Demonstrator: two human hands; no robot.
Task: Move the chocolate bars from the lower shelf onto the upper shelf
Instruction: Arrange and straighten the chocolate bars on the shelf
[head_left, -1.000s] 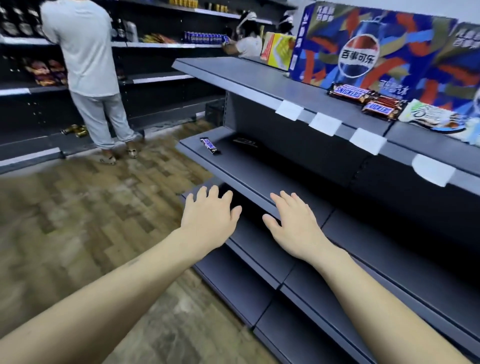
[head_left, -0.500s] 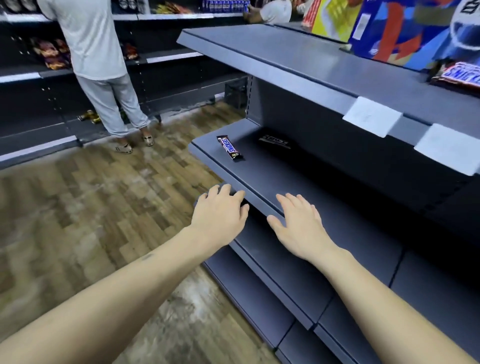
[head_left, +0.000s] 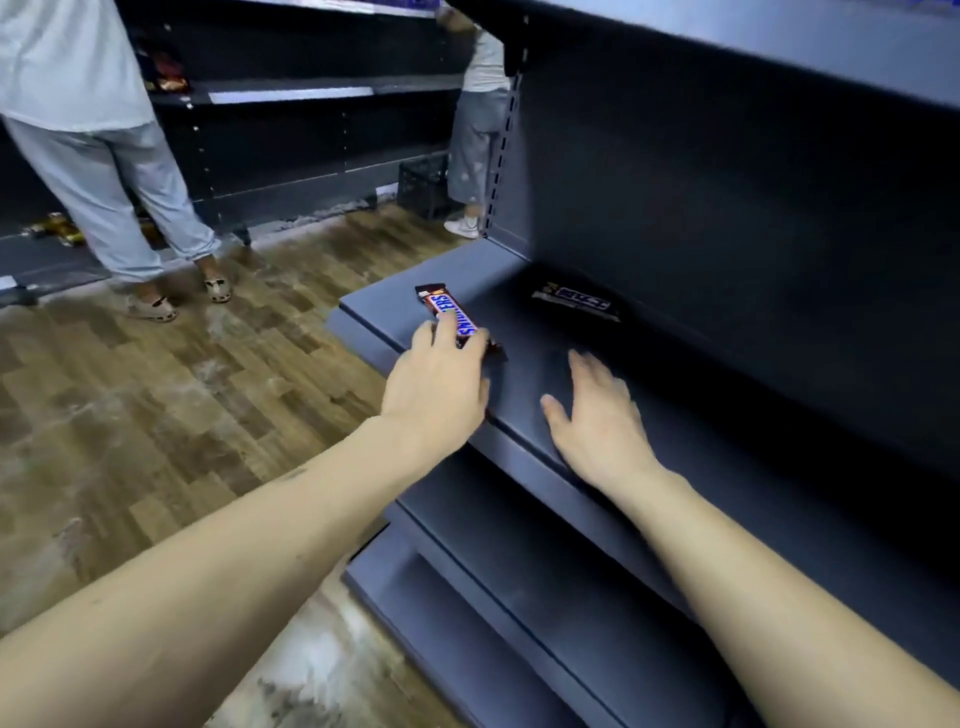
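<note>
A brown Snickers bar (head_left: 445, 308) lies near the left front corner of the lower grey shelf (head_left: 384, 312). My left hand (head_left: 439, 387) reaches over its near end, fingers laid on and around the wrapper. A second Snickers bar (head_left: 576, 302) lies further back in shadow against the back panel. My right hand (head_left: 597, 415) hovers over the shelf to the right, fingers spread, holding nothing. The upper shelf (head_left: 831, 47) shows only as its underside at the top right.
Two people stand in the aisle, one at the left (head_left: 88, 156) and one by the shelf's end post (head_left: 480, 119). A black crate (head_left: 423, 187) sits on the wood floor. Another shelving unit (head_left: 291, 98) runs along the back. Lower grey shelves (head_left: 519, 597) lie beneath my arms.
I have moved closer and lower. My left hand has gone forward onto the near Snickers bar, and my right hand has advanced over the lower shelf. The upper shelf's top has left view.
</note>
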